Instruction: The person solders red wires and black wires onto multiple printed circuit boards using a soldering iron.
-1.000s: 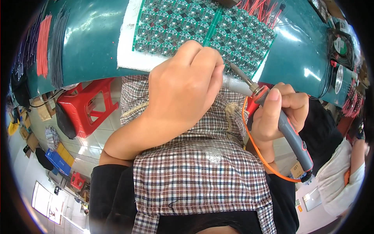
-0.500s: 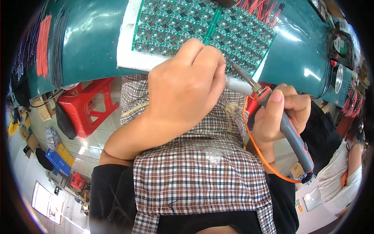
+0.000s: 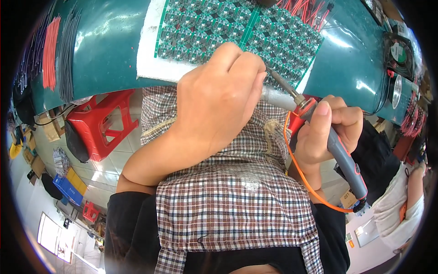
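In my right hand (image 3: 315, 137) is a grey and red soldering iron (image 3: 344, 160), gripped between thumb and fingers, with an orange cord at its back end. Its metal tip points up and left, close beside the fingertips of my left hand (image 3: 216, 98). That hand is closed in a pinch over the near edge of a panel of green circuit boards (image 3: 205, 29); whatever the fingers hold is hidden behind them. Under the panel lies a white foam sheet (image 3: 153, 68), its near edge at the table's edge.
The teal table (image 3: 107, 50) carries bundles of red wires (image 3: 51, 55) and grey wires (image 3: 67, 55) at left. More red wires (image 3: 303, 11) lie behind the panel. A black fan (image 3: 398, 55) stands at right. A red stool (image 3: 102, 125) is below the table's left part.
The soldering iron's tip has shifted slightly up and left, nearer to my left fingertips. My left hand has moved a little up and to the right, still pinched.
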A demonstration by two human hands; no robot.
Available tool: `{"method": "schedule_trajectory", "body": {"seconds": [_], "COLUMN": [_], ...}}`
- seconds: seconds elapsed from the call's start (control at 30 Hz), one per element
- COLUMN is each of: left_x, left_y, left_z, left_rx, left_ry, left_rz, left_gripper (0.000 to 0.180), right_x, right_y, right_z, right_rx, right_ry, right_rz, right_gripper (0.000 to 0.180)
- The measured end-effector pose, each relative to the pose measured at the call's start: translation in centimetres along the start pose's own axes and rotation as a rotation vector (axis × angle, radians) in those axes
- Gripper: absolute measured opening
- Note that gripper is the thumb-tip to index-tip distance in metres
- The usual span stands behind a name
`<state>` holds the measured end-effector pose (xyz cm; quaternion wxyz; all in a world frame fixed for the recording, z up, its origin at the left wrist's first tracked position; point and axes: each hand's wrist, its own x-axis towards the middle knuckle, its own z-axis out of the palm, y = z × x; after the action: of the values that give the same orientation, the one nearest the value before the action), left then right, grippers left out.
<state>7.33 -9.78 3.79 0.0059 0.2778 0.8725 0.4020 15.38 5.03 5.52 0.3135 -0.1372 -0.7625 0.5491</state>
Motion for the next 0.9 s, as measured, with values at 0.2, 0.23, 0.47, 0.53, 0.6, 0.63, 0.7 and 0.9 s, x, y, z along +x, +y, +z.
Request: {"method": "schedule_trajectory", "body": {"seconds": [0.2, 0.23, 0.47, 0.53, 0.6, 0.63, 0.7, 0.9], "left_x": [-1.0, -1.3, -2.3, -2.3, -2.2, -2.2, -2.2, -2.2], "left_y": [-0.3, -0.6, -0.8, -0.8, -0.8, -0.8, -0.8, -0.8], "left_z": [-0.8, -0.7, -0.4, -0.6, -0.6, -0.5, -0.4, -0.3], "left_rx": [-0.055, -0.063, -0.063, -0.045, -0.046, -0.046, -0.043, -0.030], "left_ry": [0.009, 0.038, 0.043, -0.011, -0.010, -0.009, -0.007, -0.018], "left_rz": [-0.005, 0.018, 0.030, 0.014, 0.012, 0.009, 0.004, -0.013], "left_gripper": [0.016, 0.019, 0.018, 0.016, 0.016, 0.016, 0.016, 0.013], "right_x": [-0.4, -0.6, -1.5, -1.5, -1.5, -1.6, -1.6, -1.5], "right_y": [-0.2, -0.5, -0.7, -0.6, -0.5, -0.4, -0.2, 0.9], "right_z": [-1.6, -1.6, -1.9, -1.6, -1.4, -1.3, -1.0, -2.1], "right_rx": [-0.108, -0.107, -0.100, -0.084, -0.071, -0.068, -0.062, -0.055], "right_ry": [-0.047, -0.049, -0.188, -0.186, -0.181, -0.164, -0.149, -0.254], "right_rz": [-0.065, -0.063, 0.000, -0.003, -0.004, -0.009, -0.015, -0.078], "right_gripper": [0.024, 0.024, 0.023, 0.023, 0.023, 0.024, 0.024, 0.029]}}
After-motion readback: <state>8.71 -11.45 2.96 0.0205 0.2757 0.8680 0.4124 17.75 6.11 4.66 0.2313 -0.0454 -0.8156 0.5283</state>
